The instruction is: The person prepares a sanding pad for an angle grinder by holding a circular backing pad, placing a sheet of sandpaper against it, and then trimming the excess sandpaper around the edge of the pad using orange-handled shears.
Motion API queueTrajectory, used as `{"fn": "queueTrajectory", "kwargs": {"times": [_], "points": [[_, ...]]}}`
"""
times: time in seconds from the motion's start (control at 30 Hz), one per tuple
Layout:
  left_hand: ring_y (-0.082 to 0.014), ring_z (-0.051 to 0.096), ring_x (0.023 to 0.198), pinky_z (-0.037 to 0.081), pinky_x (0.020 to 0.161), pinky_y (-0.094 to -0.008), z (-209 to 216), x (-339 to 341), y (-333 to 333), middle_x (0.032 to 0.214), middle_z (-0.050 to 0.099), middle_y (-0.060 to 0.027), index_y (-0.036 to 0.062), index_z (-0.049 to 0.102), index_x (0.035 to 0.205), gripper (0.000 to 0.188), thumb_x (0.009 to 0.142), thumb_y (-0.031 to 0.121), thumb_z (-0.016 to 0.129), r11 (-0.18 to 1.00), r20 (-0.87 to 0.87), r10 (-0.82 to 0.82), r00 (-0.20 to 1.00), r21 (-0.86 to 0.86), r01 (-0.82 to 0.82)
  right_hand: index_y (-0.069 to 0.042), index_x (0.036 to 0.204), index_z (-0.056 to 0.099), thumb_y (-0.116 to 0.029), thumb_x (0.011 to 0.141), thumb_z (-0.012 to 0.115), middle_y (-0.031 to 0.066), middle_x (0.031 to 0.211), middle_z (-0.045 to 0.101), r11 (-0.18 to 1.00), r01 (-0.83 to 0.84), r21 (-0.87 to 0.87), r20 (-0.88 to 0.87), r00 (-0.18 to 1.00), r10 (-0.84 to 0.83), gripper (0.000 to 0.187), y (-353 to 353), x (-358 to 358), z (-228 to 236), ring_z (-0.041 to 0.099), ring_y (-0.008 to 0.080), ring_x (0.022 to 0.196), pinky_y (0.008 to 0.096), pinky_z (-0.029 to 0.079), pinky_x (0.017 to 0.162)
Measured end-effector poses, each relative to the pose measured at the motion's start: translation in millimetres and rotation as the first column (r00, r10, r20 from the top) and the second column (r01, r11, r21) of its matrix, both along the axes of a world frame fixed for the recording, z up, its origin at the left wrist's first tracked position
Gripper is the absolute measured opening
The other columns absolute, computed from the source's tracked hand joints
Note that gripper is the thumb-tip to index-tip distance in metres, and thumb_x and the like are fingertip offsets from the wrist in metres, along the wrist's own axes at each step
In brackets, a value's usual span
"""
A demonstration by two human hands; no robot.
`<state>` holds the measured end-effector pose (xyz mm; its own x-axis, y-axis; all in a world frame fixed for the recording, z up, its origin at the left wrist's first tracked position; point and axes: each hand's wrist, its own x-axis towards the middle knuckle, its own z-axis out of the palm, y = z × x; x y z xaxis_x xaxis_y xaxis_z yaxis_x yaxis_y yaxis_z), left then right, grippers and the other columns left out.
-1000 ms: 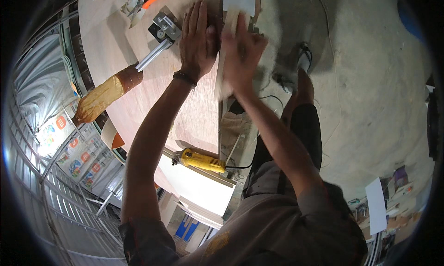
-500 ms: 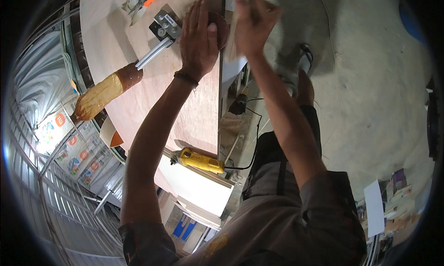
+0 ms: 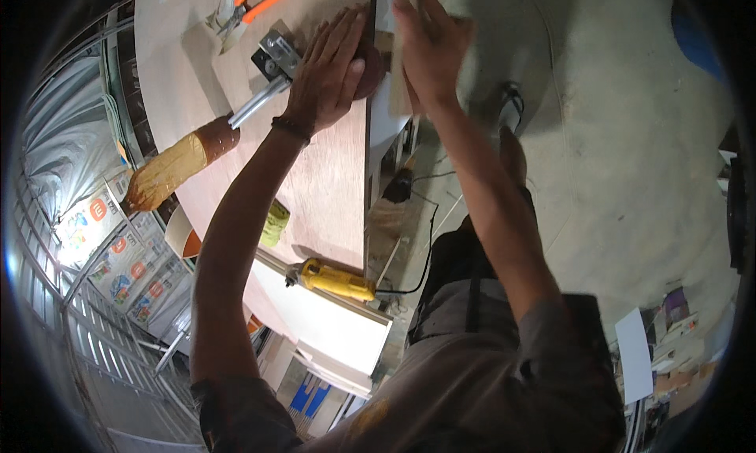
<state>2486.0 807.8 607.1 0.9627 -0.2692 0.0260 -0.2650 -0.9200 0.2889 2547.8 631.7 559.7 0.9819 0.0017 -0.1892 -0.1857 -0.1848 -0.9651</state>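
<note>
My left hand (image 3: 324, 73) lies flat with fingers stretched out on a pale plywood panel (image 3: 331, 177), near its right edge. Beside its thumb and partly under it is a round, dark reddish-brown disc (image 3: 368, 73). Just past that edge, my right hand (image 3: 435, 55) is closed around a pale, flat wooden block (image 3: 401, 67), held upright along the panel's side. Motion blurs the fingers, and whether the block touches the edge I cannot tell. Left of my left hand lies a tool with a bolted metal head (image 3: 277, 55), silver shaft and taped brown handle (image 3: 177, 166).
Orange-handled pliers (image 3: 250, 11) lie at the panel's far end. A yellow power tool (image 3: 335, 280) with a black cord rests at the near edge, close to a yellow-green cloth-like thing (image 3: 275, 223). Concrete floor (image 3: 622, 154) spreads to the right.
My left hand has shifted slightly left and nearer, uncovering more of the disc. My right hand has moved a little with the wooden block, now upright. The yellow-green thing has come into view.
</note>
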Motion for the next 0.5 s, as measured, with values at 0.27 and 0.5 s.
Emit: {"fn": "queueTrajectory", "kwargs": {"times": [0.27,0.5], "points": [[-0.0434,0.026,0.156,0.014,0.128,-0.0559,-1,-22,-25,0.167,0.029,-0.0274,-0.0058,0.021,0.164,0.069,0.112,0.040,0.030,0.926,0.091,0.375,0.923,-0.003,-0.376,-0.003,0.147,0.061,-0.051,0.097,0.070,0.0203,0.121,0.049,0.985,-0.173,0.023,-0.235,0.957,0.173,0.070,-63,-110,26,0.043,0.0278,0.112,0.0383,0.041,0.099],[-0.0449,0.026,0.155,0.016,0.129,-0.0550,-18,-25,-34,0.165,0.030,-0.0297,-0.0086,0.021,0.162,0.069,0.108,0.031,0.037,0.888,0.047,0.460,0.887,-0.020,-0.459,-0.006,0.147,0.062,-0.056,0.094,0.073,0.0191,0.115,0.046,0.998,-0.025,-0.050,-0.031,0.999,0.024,0.074,22,-51,11,0.043,0.0290,0.114,0.0374,0.037,0.105]]}}
